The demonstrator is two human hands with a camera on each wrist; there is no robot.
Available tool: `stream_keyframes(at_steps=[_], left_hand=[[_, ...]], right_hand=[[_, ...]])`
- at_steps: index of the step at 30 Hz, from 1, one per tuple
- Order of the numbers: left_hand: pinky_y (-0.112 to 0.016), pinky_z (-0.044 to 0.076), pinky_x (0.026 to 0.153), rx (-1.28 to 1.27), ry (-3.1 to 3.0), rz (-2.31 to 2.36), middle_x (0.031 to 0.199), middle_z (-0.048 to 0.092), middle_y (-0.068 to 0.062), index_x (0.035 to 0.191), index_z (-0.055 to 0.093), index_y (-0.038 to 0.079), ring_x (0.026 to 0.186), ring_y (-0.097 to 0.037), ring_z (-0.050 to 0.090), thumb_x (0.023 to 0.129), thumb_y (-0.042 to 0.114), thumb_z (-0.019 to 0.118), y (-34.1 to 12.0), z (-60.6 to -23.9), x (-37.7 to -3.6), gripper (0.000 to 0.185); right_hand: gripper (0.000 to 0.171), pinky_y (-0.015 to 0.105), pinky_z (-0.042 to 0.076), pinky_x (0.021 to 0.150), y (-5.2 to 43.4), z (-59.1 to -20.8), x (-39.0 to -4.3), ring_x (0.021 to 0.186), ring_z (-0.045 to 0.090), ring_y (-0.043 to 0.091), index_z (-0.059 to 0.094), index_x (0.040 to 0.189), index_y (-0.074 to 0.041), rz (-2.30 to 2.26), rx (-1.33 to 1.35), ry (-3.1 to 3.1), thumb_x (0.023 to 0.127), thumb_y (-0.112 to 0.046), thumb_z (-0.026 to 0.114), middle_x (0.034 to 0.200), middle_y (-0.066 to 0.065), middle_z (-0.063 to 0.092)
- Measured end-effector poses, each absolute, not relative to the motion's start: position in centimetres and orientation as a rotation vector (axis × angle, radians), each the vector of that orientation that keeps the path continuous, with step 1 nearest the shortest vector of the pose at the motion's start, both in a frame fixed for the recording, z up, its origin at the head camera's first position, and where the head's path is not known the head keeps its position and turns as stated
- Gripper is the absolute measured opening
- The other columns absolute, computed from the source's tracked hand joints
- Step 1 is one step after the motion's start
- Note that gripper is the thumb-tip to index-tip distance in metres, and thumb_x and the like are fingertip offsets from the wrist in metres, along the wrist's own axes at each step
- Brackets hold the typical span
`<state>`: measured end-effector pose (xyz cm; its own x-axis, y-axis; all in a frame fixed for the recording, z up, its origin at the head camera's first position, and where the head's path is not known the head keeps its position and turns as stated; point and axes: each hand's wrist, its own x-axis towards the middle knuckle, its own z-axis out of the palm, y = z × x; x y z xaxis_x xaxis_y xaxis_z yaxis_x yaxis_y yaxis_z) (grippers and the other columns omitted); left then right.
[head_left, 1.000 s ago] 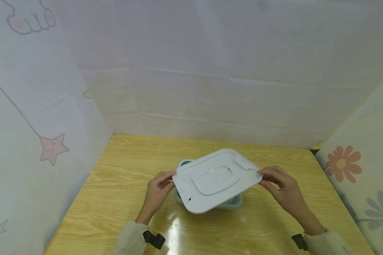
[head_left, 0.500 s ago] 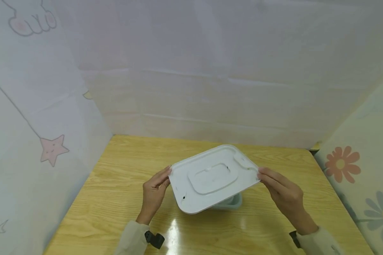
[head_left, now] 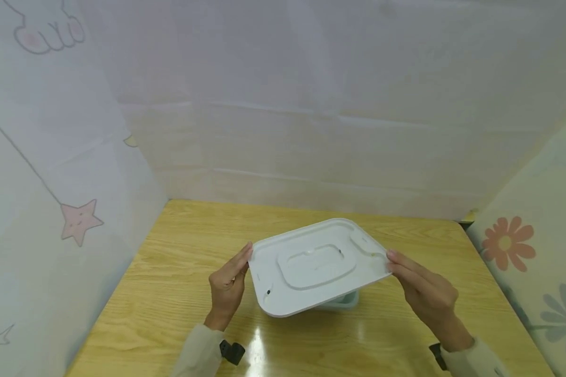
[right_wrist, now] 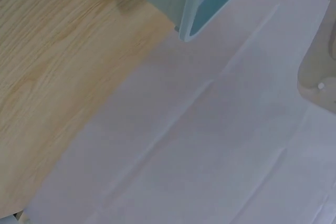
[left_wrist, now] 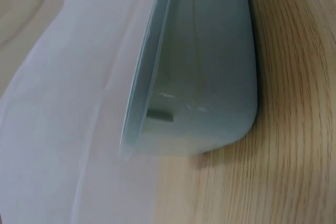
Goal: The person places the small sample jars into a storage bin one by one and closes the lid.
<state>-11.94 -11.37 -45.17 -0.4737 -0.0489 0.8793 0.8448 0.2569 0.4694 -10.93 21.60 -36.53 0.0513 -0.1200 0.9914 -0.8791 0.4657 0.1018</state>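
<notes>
Holding: two hands carry a white lid [head_left: 317, 267] level above a pale blue container [head_left: 344, 300] on the wooden counter [head_left: 170, 293].
Left hand [head_left: 226, 288]: fingers straight against the lid's left edge, thumb beneath; an open grip.
Right hand [head_left: 426, 296]: fingers extended along the lid's right edge, likewise open.
Container: mostly hidden under the lid, its blue wall [left_wrist: 210, 77] resting on the counter.
Backdrop: pale curtains with a star [head_left: 77, 220] and flowers [head_left: 502, 242].
</notes>
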Motion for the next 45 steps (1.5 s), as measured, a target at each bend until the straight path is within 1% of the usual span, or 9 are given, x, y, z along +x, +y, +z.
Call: stream_keyframes(at_steps=[9, 17, 20, 23, 26, 29, 34, 41, 45], left_hand=[[-0.028, 0.048, 0.093, -0.688, -1.605, -1.449, 0.126, 0.059, -0.013, 0.115, 0.06, -0.015, 0.119, -0.017, 0.057, 0.088, -0.016, 0.052, -10.4, -44.7, -11.9, 0.028], [-0.025, 0.05, 0.09, -0.581, -1.638, -1.585, 0.117, 0.064, -0.015, 0.115, 0.063, -0.01, 0.112, -0.014, 0.062, 0.085, -0.021, 0.052, -9.8, -44.7, -11.7, 0.034], [-0.021, 0.051, 0.085, -0.454, -1.685, -1.665, 0.111, 0.066, -0.019, 0.112, 0.064, -0.012, 0.105, -0.008, 0.065, 0.086, -0.017, 0.055, -9.6, -44.6, -11.5, 0.028], [-0.019, 0.053, 0.079, -0.273, -1.752, -1.803, 0.106, 0.066, -0.024, 0.109, 0.063, -0.015, 0.096, -0.002, 0.067, 0.088, -0.009, 0.058, -9.4, -44.5, -11.1, 0.022], [-0.02, 0.054, 0.076, -0.088, -1.834, -1.916, 0.105, 0.065, -0.028, 0.109, 0.063, -0.015, 0.09, 0.0, 0.067, 0.09, -0.002, 0.06, -9.2, -44.3, -11.0, 0.023], [-0.021, 0.054, 0.075, 0.066, -1.891, -2.003, 0.107, 0.064, -0.029, 0.11, 0.064, -0.013, 0.089, -0.005, 0.068, 0.09, 0.002, 0.062, -9.0, -44.0, -11.1, 0.025], [-0.019, 0.054, 0.073, 0.257, -1.979, -2.088, 0.108, 0.064, -0.029, 0.109, 0.064, -0.012, 0.091, -0.02, 0.069, 0.09, 0.001, 0.062, -9.0, -43.4, -11.1, 0.024], [-0.019, 0.055, 0.067, 0.433, -2.127, -2.111, 0.104, 0.067, -0.029, 0.107, 0.067, -0.011, 0.084, -0.021, 0.071, 0.09, 0.002, 0.062, -9.1, -43.3, -11.2, 0.022], [-0.02, 0.056, 0.065, 0.45, -2.237, -2.085, 0.099, 0.069, -0.027, 0.104, 0.069, -0.01, 0.078, -0.019, 0.071, 0.09, 0.004, 0.063, -9.1, -43.4, -11.3, 0.021]], right_hand=[[0.011, 0.02, 0.053, 0.082, 20.5, -35.4, -10.9, 0.091, 0.071, 0.02, 0.071, 0.08, 0.011, 0.992, 0.967, -1.284, 0.082, 0.0, 0.07, 0.093, 0.018, 0.072], [0.013, 0.017, 0.053, 0.08, 20.7, -34.3, -12.0, 0.096, 0.07, 0.022, 0.065, 0.087, 0.023, 1.424, 1.025, -1.395, 0.08, 0.012, 0.066, 0.1, 0.022, 0.07], [0.014, 0.008, 0.048, 0.07, 21.3, -34.4, -12.8, 0.09, 0.07, 0.009, 0.066, 0.094, 0.021, 1.487, 0.901, -1.612, 0.081, 0.016, 0.063, 0.104, 0.011, 0.072], [0.019, 0.007, 0.041, 0.056, 21.8, -34.3, -13.7, 0.066, 0.062, -0.006, 0.069, 0.098, 0.014, 1.495, 0.676, -1.886, 0.081, 0.017, 0.062, 0.101, -0.008, 0.072], [0.016, 0.01, 0.039, 0.051, 22.0, -33.7, -14.8, 0.061, 0.057, -0.011, 0.073, 0.099, 0.005, 1.408, 0.446, -2.183, 0.085, 0.005, 0.065, 0.091, -0.025, 0.068], [0.021, 0.01, 0.046, 0.056, 22.3, -33.2, -16.4, 0.072, 0.064, -0.009, 0.073, 0.103, 0.002, 1.359, 0.339, -2.421, 0.09, -0.013, 0.066, 0.09, -0.017, 0.071], [0.034, 0.017, 0.054, 0.072, 22.6, -33.1, -19.0, 0.08, 0.067, -0.005, 0.069, 0.113, 0.0, 1.423, 0.26, -2.7, 0.093, -0.027, 0.061, 0.108, 0.02, 0.069], [0.035, 0.026, 0.056, 0.079, 22.7, -34.4, -22.2, 0.091, 0.07, 0.013, 0.064, 0.119, 0.004, 1.534, 0.147, -2.946, 0.096, -0.021, 0.058, 0.118, 0.024, 0.063], [0.036, 0.028, 0.056, 0.078, 22.9, -36.4, -23.5, 0.084, 0.07, 0.012, 0.059, 0.12, 0.012, 1.688, 0.088, -2.986, 0.095, -0.014, 0.058, 0.113, 0.024, 0.065]])
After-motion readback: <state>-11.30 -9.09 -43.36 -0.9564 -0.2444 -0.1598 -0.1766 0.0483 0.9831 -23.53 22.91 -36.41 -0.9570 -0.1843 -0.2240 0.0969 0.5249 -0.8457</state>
